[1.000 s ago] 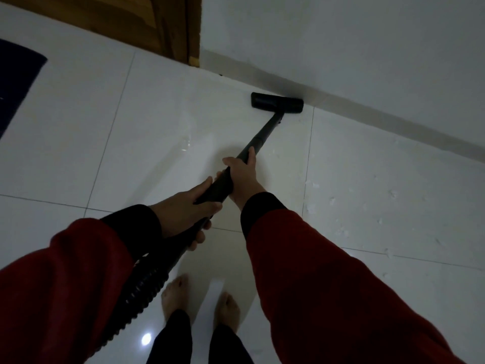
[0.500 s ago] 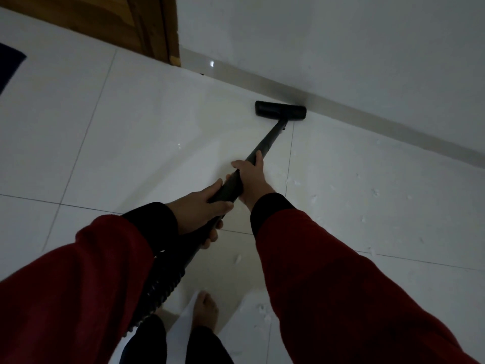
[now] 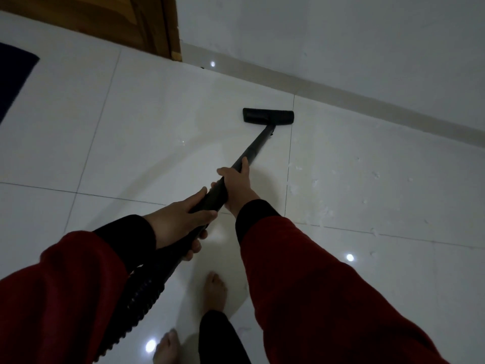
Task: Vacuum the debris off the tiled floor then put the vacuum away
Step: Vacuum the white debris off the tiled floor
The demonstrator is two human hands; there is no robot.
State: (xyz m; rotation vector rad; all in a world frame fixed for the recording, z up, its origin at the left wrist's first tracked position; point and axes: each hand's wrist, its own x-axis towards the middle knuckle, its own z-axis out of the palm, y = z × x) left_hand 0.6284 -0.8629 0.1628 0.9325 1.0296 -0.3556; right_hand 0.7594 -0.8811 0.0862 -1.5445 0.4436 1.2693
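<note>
A black vacuum wand [image 3: 258,144] slants across the white tiled floor [image 3: 147,143], ending in a flat black floor head [image 3: 267,116] that lies a short way out from the grey skirting. My right hand [image 3: 237,186] grips the wand further down its length. My left hand [image 3: 181,222] grips it nearer to me, where the ribbed black hose [image 3: 136,303] begins. Small white scraps of debris [image 3: 319,203] are scattered over the tiles right of the wand. The vacuum's body is out of view.
A white wall [image 3: 341,35] with a grey skirting [image 3: 367,101] runs along the back. A wooden door frame [image 3: 168,30] stands at the upper left, a dark mat [image 3: 13,77] at the left edge. My bare feet [image 3: 214,291] stand below the hands.
The floor head has been drawn back from the skirting towards me. Both hands keep their grip on the wand. My feet have shifted, one stepping forward.
</note>
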